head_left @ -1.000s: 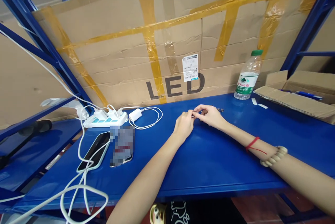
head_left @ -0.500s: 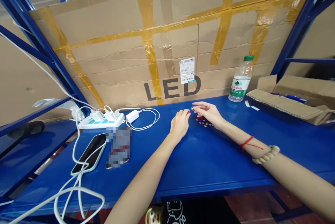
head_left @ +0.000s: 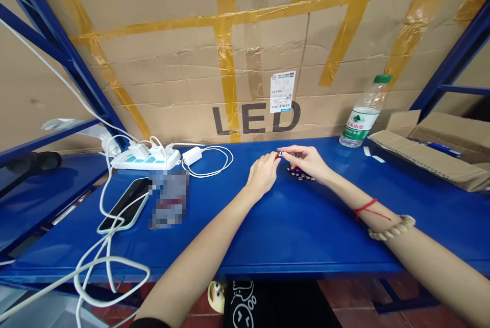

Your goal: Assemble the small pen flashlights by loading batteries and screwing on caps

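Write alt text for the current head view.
Bare left hand and right hand meet at a tiny shiny item over a blue table, near small round pieces. Behind stands a brown cardboard panel marked LED; a white power strip sits left, a clear plastic bottle right.

Beyond the left hand (head_left: 263, 172) and the right hand (head_left: 308, 162), big black letters (head_left: 252, 118) on the cardboard (head_left: 161, 77) spell "LED", and a white sticker (head_left: 282, 92) overlapping the top of the D carries a barcode and print too small to read. Farther off to the right of the right hand, the label (head_left: 361, 122) on the bottle (head_left: 371, 94) shows red characters, apparently 农夫山泉, under a green mountain emblem, with tiny white lettering on its green band.
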Action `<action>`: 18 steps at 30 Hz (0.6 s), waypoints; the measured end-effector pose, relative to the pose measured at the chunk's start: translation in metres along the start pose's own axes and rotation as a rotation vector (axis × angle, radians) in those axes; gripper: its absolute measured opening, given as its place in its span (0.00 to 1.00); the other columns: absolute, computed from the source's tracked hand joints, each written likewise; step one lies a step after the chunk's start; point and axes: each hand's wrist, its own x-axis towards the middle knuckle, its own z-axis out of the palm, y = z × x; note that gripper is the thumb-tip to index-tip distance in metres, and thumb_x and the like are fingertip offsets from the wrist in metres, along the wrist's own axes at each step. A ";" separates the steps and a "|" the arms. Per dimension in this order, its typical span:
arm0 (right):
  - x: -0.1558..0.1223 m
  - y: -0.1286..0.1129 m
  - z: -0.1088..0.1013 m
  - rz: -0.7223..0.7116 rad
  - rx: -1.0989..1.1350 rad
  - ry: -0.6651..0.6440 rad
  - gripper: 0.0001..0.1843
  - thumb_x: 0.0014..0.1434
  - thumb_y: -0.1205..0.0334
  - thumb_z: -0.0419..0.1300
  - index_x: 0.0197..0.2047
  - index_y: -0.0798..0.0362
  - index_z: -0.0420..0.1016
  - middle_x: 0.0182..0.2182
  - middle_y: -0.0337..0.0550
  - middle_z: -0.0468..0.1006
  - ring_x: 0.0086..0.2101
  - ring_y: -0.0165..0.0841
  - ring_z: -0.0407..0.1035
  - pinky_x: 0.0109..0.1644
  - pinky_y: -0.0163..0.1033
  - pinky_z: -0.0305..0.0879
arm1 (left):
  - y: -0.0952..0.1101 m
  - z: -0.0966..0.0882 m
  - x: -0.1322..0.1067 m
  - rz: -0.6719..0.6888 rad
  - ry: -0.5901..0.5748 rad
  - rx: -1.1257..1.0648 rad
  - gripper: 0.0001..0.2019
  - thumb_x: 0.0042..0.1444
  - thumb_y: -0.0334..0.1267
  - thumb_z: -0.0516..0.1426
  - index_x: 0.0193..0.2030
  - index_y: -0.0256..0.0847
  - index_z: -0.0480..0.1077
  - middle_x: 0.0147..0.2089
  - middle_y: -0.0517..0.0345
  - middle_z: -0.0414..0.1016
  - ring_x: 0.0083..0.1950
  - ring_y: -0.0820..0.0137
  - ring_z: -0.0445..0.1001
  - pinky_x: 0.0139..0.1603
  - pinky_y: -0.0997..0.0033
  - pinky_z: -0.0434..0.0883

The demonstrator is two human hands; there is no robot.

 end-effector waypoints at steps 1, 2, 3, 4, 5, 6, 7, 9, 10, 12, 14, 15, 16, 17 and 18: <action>0.000 -0.001 0.000 -0.003 0.000 -0.007 0.19 0.48 0.50 0.60 0.40 0.53 0.77 0.39 0.46 0.77 0.21 0.25 0.66 0.23 0.34 0.68 | 0.000 0.000 0.000 -0.001 0.001 0.007 0.13 0.63 0.38 0.40 0.44 0.40 0.62 0.43 0.54 0.71 0.44 0.68 0.69 0.44 0.70 0.64; 0.000 -0.001 0.000 -0.005 -0.002 -0.011 0.19 0.48 0.50 0.60 0.40 0.53 0.77 0.39 0.46 0.77 0.22 0.26 0.67 0.23 0.34 0.68 | 0.001 0.000 0.000 -0.001 0.003 0.010 0.13 0.63 0.38 0.39 0.44 0.40 0.62 0.43 0.54 0.71 0.44 0.68 0.69 0.44 0.70 0.64; 0.000 -0.002 0.000 -0.006 -0.005 -0.014 0.20 0.48 0.49 0.60 0.40 0.52 0.77 0.39 0.46 0.77 0.22 0.27 0.67 0.23 0.34 0.68 | 0.001 0.000 0.000 0.003 0.008 0.010 0.13 0.63 0.38 0.39 0.44 0.39 0.62 0.42 0.54 0.71 0.44 0.68 0.69 0.44 0.70 0.64; 0.000 -0.002 0.000 -0.006 -0.009 -0.018 0.20 0.47 0.49 0.60 0.40 0.53 0.77 0.38 0.46 0.77 0.22 0.27 0.67 0.23 0.35 0.68 | 0.000 0.000 -0.001 0.007 0.016 0.006 0.13 0.63 0.38 0.39 0.44 0.39 0.62 0.42 0.54 0.71 0.44 0.68 0.69 0.44 0.70 0.64; 0.000 -0.002 -0.001 -0.005 -0.015 -0.024 0.20 0.47 0.49 0.60 0.40 0.53 0.77 0.38 0.47 0.77 0.22 0.27 0.67 0.23 0.35 0.68 | 0.000 0.000 -0.001 0.011 0.024 -0.002 0.13 0.63 0.38 0.39 0.44 0.39 0.62 0.42 0.54 0.71 0.44 0.69 0.68 0.44 0.70 0.64; 0.000 -0.002 -0.001 -0.004 -0.020 -0.032 0.21 0.47 0.49 0.60 0.40 0.53 0.77 0.38 0.47 0.77 0.22 0.27 0.67 0.23 0.35 0.68 | 0.000 0.000 -0.001 0.015 0.033 -0.009 0.13 0.63 0.38 0.39 0.44 0.40 0.62 0.42 0.54 0.71 0.44 0.69 0.68 0.44 0.70 0.64; 0.000 -0.002 -0.002 -0.002 -0.024 -0.040 0.21 0.47 0.49 0.60 0.41 0.53 0.77 0.37 0.47 0.77 0.22 0.27 0.67 0.23 0.35 0.67 | 0.000 0.000 -0.001 0.018 0.040 -0.016 0.13 0.63 0.38 0.39 0.44 0.40 0.62 0.42 0.54 0.70 0.44 0.69 0.68 0.45 0.70 0.64; 0.000 -0.002 -0.003 0.008 -0.028 -0.055 0.22 0.47 0.49 0.60 0.41 0.54 0.77 0.37 0.47 0.78 0.22 0.27 0.67 0.23 0.34 0.67 | -0.001 0.000 -0.001 0.026 0.040 -0.025 0.13 0.63 0.38 0.39 0.44 0.40 0.62 0.43 0.54 0.70 0.45 0.69 0.68 0.45 0.71 0.64; 0.000 -0.003 -0.004 0.016 -0.029 -0.060 0.22 0.46 0.49 0.61 0.41 0.54 0.76 0.36 0.47 0.78 0.23 0.27 0.68 0.23 0.34 0.66 | -0.001 -0.001 -0.001 0.030 0.034 -0.025 0.13 0.63 0.38 0.39 0.44 0.40 0.62 0.43 0.54 0.70 0.46 0.69 0.68 0.46 0.71 0.64; 0.000 -0.003 -0.005 0.028 -0.028 -0.070 0.22 0.46 0.50 0.61 0.41 0.55 0.76 0.35 0.47 0.78 0.23 0.28 0.68 0.23 0.33 0.66 | -0.001 -0.001 -0.001 0.040 0.019 -0.025 0.13 0.63 0.38 0.39 0.44 0.41 0.62 0.43 0.55 0.70 0.46 0.70 0.68 0.46 0.72 0.64; 0.000 -0.003 -0.006 0.033 -0.023 -0.079 0.22 0.46 0.50 0.61 0.41 0.54 0.77 0.35 0.47 0.78 0.23 0.28 0.68 0.23 0.33 0.65 | -0.001 -0.002 -0.001 0.050 0.009 -0.030 0.14 0.63 0.38 0.39 0.46 0.41 0.62 0.44 0.55 0.70 0.46 0.70 0.68 0.46 0.71 0.64; 0.000 -0.003 -0.007 0.032 -0.020 -0.081 0.22 0.46 0.49 0.61 0.41 0.54 0.77 0.35 0.46 0.78 0.24 0.29 0.69 0.23 0.34 0.66 | -0.001 -0.002 -0.001 0.055 0.007 -0.037 0.14 0.63 0.38 0.39 0.46 0.40 0.62 0.45 0.55 0.70 0.46 0.70 0.68 0.47 0.71 0.64; 0.000 -0.003 -0.007 0.028 -0.020 -0.082 0.22 0.45 0.49 0.61 0.41 0.54 0.77 0.35 0.46 0.78 0.25 0.30 0.69 0.24 0.34 0.66 | -0.001 -0.002 -0.001 0.058 0.003 -0.047 0.14 0.63 0.38 0.39 0.47 0.40 0.62 0.45 0.55 0.70 0.46 0.69 0.68 0.47 0.71 0.64; 0.000 -0.003 -0.007 0.023 -0.022 -0.081 0.22 0.45 0.49 0.61 0.40 0.54 0.77 0.35 0.46 0.78 0.26 0.31 0.70 0.25 0.34 0.67 | -0.001 -0.001 -0.001 0.058 -0.002 -0.057 0.14 0.63 0.38 0.39 0.47 0.41 0.62 0.46 0.55 0.70 0.46 0.69 0.68 0.48 0.71 0.64; 0.001 -0.002 -0.007 0.019 -0.026 -0.076 0.22 0.45 0.49 0.61 0.40 0.54 0.77 0.36 0.47 0.78 0.28 0.32 0.71 0.26 0.35 0.67 | -0.001 -0.001 -0.001 0.054 -0.007 -0.065 0.14 0.63 0.38 0.39 0.48 0.41 0.61 0.46 0.55 0.70 0.47 0.69 0.68 0.48 0.70 0.64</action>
